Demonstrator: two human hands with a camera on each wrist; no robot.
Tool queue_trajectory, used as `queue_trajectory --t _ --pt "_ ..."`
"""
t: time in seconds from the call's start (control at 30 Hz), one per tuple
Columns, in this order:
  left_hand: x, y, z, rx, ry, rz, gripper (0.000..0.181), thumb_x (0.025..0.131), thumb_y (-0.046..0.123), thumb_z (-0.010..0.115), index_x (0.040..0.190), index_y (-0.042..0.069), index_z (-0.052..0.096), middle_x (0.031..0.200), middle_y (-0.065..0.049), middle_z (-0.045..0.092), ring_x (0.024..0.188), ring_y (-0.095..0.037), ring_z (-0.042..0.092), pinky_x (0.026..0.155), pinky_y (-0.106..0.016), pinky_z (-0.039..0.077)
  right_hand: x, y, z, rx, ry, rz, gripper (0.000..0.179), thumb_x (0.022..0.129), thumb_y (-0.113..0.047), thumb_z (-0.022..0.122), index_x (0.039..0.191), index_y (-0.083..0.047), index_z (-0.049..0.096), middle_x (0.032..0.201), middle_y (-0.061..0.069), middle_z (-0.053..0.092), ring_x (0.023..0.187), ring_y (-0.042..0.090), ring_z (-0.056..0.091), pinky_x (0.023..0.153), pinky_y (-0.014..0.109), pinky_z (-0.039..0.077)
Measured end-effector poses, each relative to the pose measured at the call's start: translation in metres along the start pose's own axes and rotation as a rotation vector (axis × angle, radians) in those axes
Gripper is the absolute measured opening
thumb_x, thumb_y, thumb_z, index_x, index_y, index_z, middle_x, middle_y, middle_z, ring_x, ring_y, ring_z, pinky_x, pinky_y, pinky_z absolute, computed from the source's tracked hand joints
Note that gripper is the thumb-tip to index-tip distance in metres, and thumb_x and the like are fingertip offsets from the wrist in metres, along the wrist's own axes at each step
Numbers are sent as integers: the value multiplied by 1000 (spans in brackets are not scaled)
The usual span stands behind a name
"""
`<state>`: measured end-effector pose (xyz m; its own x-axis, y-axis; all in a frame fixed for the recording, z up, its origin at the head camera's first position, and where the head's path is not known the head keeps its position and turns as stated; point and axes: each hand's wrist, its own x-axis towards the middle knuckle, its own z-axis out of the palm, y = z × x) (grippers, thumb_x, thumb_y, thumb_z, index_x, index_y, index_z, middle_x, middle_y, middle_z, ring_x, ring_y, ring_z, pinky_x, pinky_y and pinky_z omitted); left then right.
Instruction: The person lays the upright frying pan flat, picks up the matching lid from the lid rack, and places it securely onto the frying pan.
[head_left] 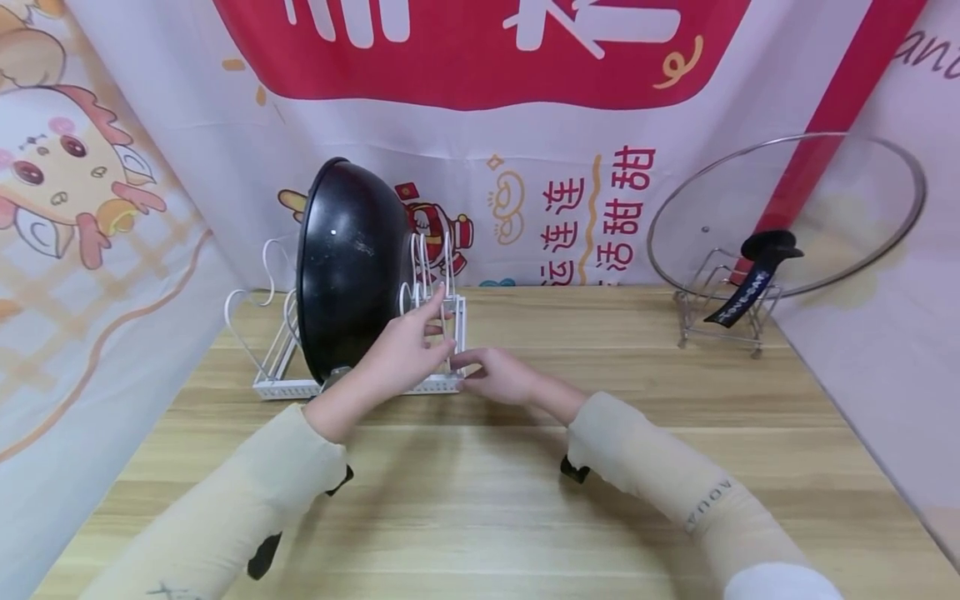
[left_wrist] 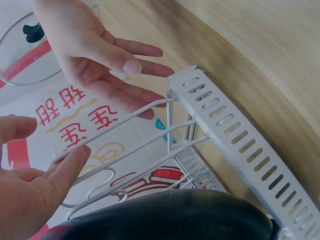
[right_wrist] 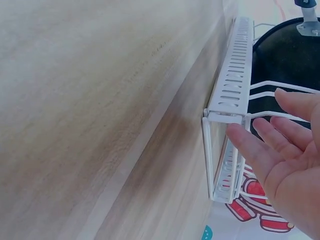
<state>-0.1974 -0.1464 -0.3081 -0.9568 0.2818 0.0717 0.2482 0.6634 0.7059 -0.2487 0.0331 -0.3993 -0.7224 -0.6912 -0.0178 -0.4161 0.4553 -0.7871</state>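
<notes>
A black wok [head_left: 352, 258] stands on its side in a white wire pot rack [head_left: 288, 389], its rounded underside turned right. The left hand [head_left: 408, 346] is at the rack's right part, fingers spread apart beside the outermost wire divider [left_wrist: 135, 112]; one finger appears to touch that wire. At the rack's front right corner is the right hand [head_left: 498, 375], its fingers loosely extended. In the right wrist view, a fingertip of this hand [right_wrist: 295, 155] lies against or very near the slotted rail [right_wrist: 232, 75]. Neither hand holds the wok.
On the right, a glass lid [head_left: 840, 192] with a black handle [head_left: 750, 283] leans in a small metal wire stand [head_left: 720, 333]. The wood-grain table [head_left: 465, 500] meets printed cloth walls [head_left: 495, 200] at the back and sides.
</notes>
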Motion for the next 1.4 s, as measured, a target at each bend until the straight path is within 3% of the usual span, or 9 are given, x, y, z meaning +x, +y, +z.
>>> queue_trajectory --t 0.43,0.77,1.0,1.17,1.4 --pt "-7 8 -19 24 -65 -47 69 102 18 63 162 14 30 156 -16 44 130 -33 57 97 -46 53 -13 -3 -3 132 -14 -58 55 98 0 65 149 4 46 143 23 56 119 37 64 95 29 54" --pt "-18 5 -29 65 -67 -1 53 102 18 63 152 9 48 153 -12 49 129 -32 57 98 -50 53 -27 -5 -4 146 -29 -90 53 98 -1 66 148 0 49 146 20 54 117 34 66 97 31 53" --pt "-24 1 -36 68 -77 44 39 103 17 61 141 9 62 136 -10 64 117 -27 65 91 -47 56 -35 -11 -1 142 -40 -110 53 99 0 65 149 -3 50 145 19 55 119 37 64 98 33 53" --pt "-27 0 -39 69 -91 63 34 102 14 61 135 10 67 130 -9 68 114 -26 66 88 -45 57 -38 -15 1 140 -50 -147 50 100 -1 64 148 -1 51 141 17 60 119 37 65 96 29 53" --pt "-31 -2 -46 67 -73 72 30 103 14 61 131 10 70 128 -11 69 116 -31 66 95 -51 54 -40 -17 3 147 -42 -175 53 98 1 65 148 0 49 140 15 60 118 30 66 97 29 53"
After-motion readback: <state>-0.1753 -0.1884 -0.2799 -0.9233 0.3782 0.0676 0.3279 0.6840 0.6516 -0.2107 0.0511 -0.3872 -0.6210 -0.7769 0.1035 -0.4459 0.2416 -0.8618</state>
